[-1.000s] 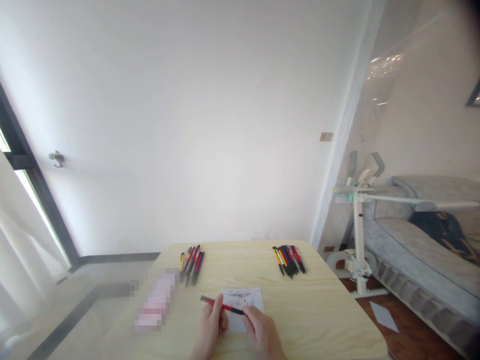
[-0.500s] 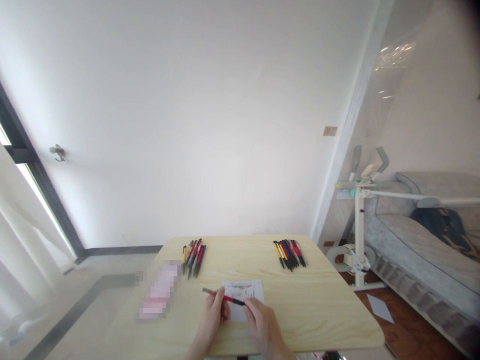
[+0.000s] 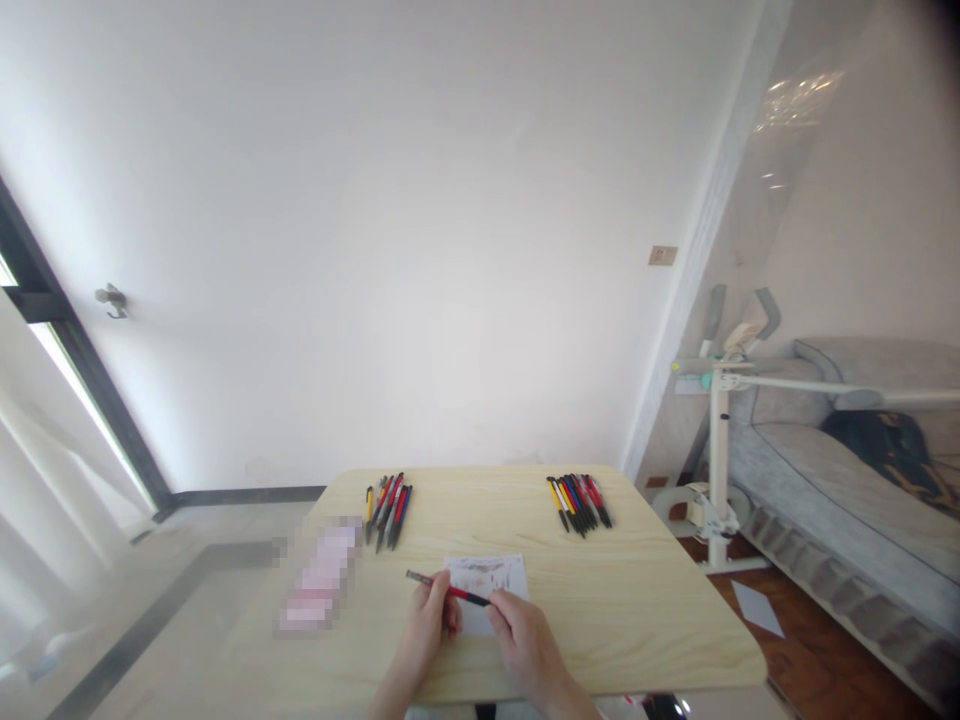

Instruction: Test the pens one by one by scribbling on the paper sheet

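Both of my hands hold one red and black pen [image 3: 448, 590] just above a small white paper [image 3: 486, 590] on the wooden table [image 3: 645, 620]. My left hand [image 3: 427, 626] pinches the pen near its middle. My right hand [image 3: 523, 640] grips its dark right end, fingers closed. The pen lies almost level, its grey end pointing left. Several pens lie in a bundle [image 3: 387, 506] at the table's back left, and another bundle of several pens [image 3: 578, 500] lies at the back right.
A blurred pink and white object [image 3: 321, 586] lies on the table's left part. A white wall stands behind the table. To the right are a white exercise machine [image 3: 716, 440] and a grey sofa [image 3: 847, 470]. A window frame is at the far left.
The view has tilted down a little, so the table and hands sit higher in the picture. Both hands keep hold of the pen over the paper.
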`<act>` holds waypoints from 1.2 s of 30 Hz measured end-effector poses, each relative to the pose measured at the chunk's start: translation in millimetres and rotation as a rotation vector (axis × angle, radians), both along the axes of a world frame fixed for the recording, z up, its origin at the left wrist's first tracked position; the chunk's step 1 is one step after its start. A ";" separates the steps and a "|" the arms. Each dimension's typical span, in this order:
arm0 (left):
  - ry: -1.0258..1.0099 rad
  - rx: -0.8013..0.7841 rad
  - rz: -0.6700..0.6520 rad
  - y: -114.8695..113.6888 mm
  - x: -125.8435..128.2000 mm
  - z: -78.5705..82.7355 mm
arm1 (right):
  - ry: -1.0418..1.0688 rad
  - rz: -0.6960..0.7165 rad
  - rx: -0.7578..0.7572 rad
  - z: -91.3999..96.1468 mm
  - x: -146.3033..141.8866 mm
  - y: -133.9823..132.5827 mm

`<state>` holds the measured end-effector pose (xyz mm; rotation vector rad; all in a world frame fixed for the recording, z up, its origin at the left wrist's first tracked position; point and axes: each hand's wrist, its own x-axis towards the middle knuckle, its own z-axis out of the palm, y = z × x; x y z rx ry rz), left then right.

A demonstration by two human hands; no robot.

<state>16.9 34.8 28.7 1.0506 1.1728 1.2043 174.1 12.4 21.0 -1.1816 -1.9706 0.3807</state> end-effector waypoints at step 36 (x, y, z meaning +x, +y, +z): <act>0.061 0.020 0.023 0.2 0.8 -4.4 | 0.029 -0.019 -0.028 -0.5 2.8 -1.1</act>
